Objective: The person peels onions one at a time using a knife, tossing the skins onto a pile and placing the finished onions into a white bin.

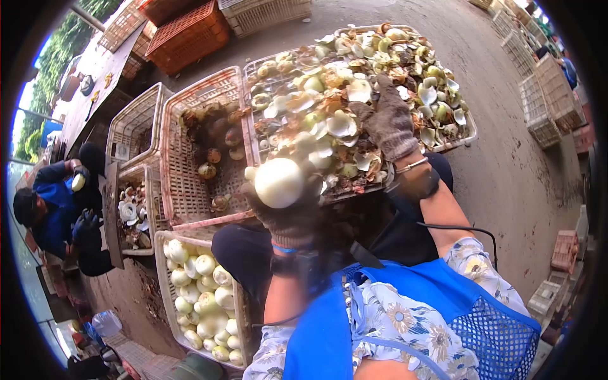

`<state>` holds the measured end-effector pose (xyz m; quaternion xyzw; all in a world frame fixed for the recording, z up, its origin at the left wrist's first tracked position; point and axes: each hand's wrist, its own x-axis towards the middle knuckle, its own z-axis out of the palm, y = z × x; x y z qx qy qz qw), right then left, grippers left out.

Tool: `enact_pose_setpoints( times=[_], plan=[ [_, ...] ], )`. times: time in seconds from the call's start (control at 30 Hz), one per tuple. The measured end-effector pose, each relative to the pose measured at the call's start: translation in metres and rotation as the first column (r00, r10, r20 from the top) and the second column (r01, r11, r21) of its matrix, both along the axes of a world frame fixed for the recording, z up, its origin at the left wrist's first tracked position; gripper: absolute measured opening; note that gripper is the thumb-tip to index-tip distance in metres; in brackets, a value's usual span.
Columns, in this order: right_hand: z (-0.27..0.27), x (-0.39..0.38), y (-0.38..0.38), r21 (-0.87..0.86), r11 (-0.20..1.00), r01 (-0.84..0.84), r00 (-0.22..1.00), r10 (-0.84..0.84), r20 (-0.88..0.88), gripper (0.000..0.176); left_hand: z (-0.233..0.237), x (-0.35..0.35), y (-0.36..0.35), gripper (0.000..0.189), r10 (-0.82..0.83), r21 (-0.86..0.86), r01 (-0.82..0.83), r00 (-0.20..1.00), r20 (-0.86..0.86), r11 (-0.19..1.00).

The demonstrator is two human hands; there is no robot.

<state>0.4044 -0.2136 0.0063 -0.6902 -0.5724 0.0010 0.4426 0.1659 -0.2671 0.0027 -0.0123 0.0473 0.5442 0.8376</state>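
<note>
A peeled white onion sits in the grip of my left hand, which wears a dark, dirty work glove and is partly blurred. My right hand, in a brown-grey knit glove, is over a wide crate heaped with onion skins and cut pieces. Its visible fingers point away from me and spread apart, close to a pale onion peel. Nothing held shows plainly in it. Below and left of my left hand, a crate holds many peeled onions.
A reddish crate with some unpeeled onions stands left of the peel heap. Farther left, a person in blue sits by a crate of peels. Orange crates are stacked at the back; more crates line the right.
</note>
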Motion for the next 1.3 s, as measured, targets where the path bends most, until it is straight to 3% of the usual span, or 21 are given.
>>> enact_pose_setpoints(
  times=[0.03, 0.07, 0.1, 0.13, 0.17, 0.23, 0.27, 0.4, 0.5, 0.6, 0.7, 0.77, 0.8, 0.83, 0.9, 0.97, 1.0, 1.03, 1.07, 1.1, 1.3],
  plan=[
    [-0.004, -0.001, -0.004, 0.044, 0.998, -0.054, 0.998, 0.055, -0.022, 0.043, 0.015, -0.004, 0.005, 0.08, 0.013, -0.011, -0.013, 1.0, 0.021, 1.0],
    [-0.008, -0.005, -0.01, -0.042, 0.99, -0.133, 0.961, 0.118, -0.252, 0.043, 0.015, -0.017, 0.006, 0.08, 0.027, -0.013, -0.026, 0.998, 0.051, 1.0],
    [-0.011, -0.014, -0.018, -0.134, 0.958, -0.252, 0.866, 0.161, -0.474, 0.043, 0.018, -0.035, 0.001, 0.081, 0.12, -0.08, -0.128, 0.988, -0.098, 0.989],
    [-0.007, -0.025, -0.03, -0.156, 0.929, -0.334, 0.824, 0.207, -0.528, 0.038, 0.022, -0.053, -0.006, 0.08, 0.186, -0.118, -0.21, 0.965, -0.185, 0.971],
    [0.001, -0.04, -0.041, -0.19, 0.911, -0.366, 0.82, 0.22, -0.529, 0.034, 0.025, -0.075, -0.011, 0.08, 0.239, -0.157, -0.286, 0.935, -0.264, 0.945],
    [-0.004, -0.049, -0.051, -0.372, 0.876, -0.306, 0.897, 0.134, -0.421, 0.032, 0.0, -0.127, -0.027, 0.075, 0.197, -0.106, -0.203, 0.978, -0.067, 0.973],
    [-0.013, -0.051, -0.056, -0.335, 0.869, -0.364, 0.871, 0.191, -0.452, 0.031, 0.031, -0.137, -0.044, 0.075, 0.35, -0.123, -0.405, 0.88, -0.32, 0.906],
    [-0.04, -0.056, -0.077, -0.325, 0.812, -0.484, 0.787, 0.242, -0.567, 0.03, 0.028, -0.208, -0.131, 0.072, 0.452, -0.077, -0.479, 0.861, -0.232, 0.874],
    [-0.04, -0.073, -0.089, -0.362, 0.762, -0.538, 0.746, 0.229, -0.626, 0.03, -0.009, -0.25, -0.203, 0.07, 0.66, -0.188, -0.751, 0.651, -0.374, 0.634],
    [-0.064, -0.062, -0.094, -0.383, 0.758, -0.528, 0.79, 0.273, -0.549, 0.029, -0.05, -0.29, -0.287, 0.07, 0.638, -0.232, -0.837, 0.533, -0.556, 0.496],
    [-0.046, -0.087, -0.094, -0.383, 0.751, -0.538, 0.807, 0.327, -0.492, 0.028, -0.017, -0.304, -0.293, 0.068, 0.681, -0.254, -0.929, 0.371, -0.631, 0.27],
    [-0.049, -0.086, -0.092, -0.384, 0.748, -0.541, 0.772, 0.26, -0.58, 0.029, -0.027, -0.349, -0.308, 0.054, 0.8, -0.223, -0.936, 0.35, -0.488, 0.273],
    [-0.035, -0.097, -0.094, -0.407, 0.747, -0.525, 0.759, 0.195, -0.621, 0.029, -0.039, -0.374, -0.31, 0.039, 0.645, 0.029, -0.964, 0.153, -0.749, 0.263],
    [-0.04, -0.095, -0.091, -0.407, 0.748, -0.525, 0.76, 0.196, -0.619, 0.029, -0.05, -0.397, -0.311, 0.039, 0.646, 0.028, -0.964, 0.154, -0.747, 0.263],
    [-0.057, -0.085, -0.085, -0.365, 0.751, -0.551, 0.761, 0.272, -0.59, 0.03, -0.071, -0.437, -0.312, 0.027, 0.845, -0.202, -0.967, 0.236, -0.48, 0.156],
    [-0.061, -0.084, -0.087, -0.351, 0.776, -0.525, 0.796, 0.301, -0.525, 0.029, -0.161, -0.483, -0.348, 0.032, 0.357, 0.006, -0.921, 0.145, -0.923, 0.39],
    [-0.061, -0.08, -0.09, -0.345, 0.795, -0.499, 0.83, 0.323, -0.455, 0.027, -0.16, -0.457, -0.33, 0.03, 0.098, 0.256, -0.855, -0.237, -0.966, 0.452],
    [-0.058, -0.079, -0.094, -0.352, 0.812, -0.466, 0.846, 0.293, -0.446, 0.027, -0.149, -0.424, -0.313, 0.028, -0.123, 0.436, -0.693, -0.599, -0.791, 0.573],
    [-0.051, -0.081, -0.097, -0.375, 0.793, -0.48, 0.845, 0.301, -0.442, 0.026, -0.128, -0.41, -0.3, 0.024, 0.292, 0.233, -0.881, -0.115, -0.949, 0.412],
    [-0.042, -0.081, -0.101, -0.397, 0.784, -0.478, 0.85, 0.299, -0.433, 0.025, -0.112, -0.398, -0.282, 0.021, 0.653, -0.117, -0.913, 0.364, -0.664, 0.39],
    [-0.043, -0.053, -0.074, -0.373, 0.845, -0.383, 0.822, 0.127, -0.555, 0.033, -0.057, -0.361, -0.155, 0.026, 0.557, -0.094, -0.692, 0.647, -0.52, 0.716]
  ],
)
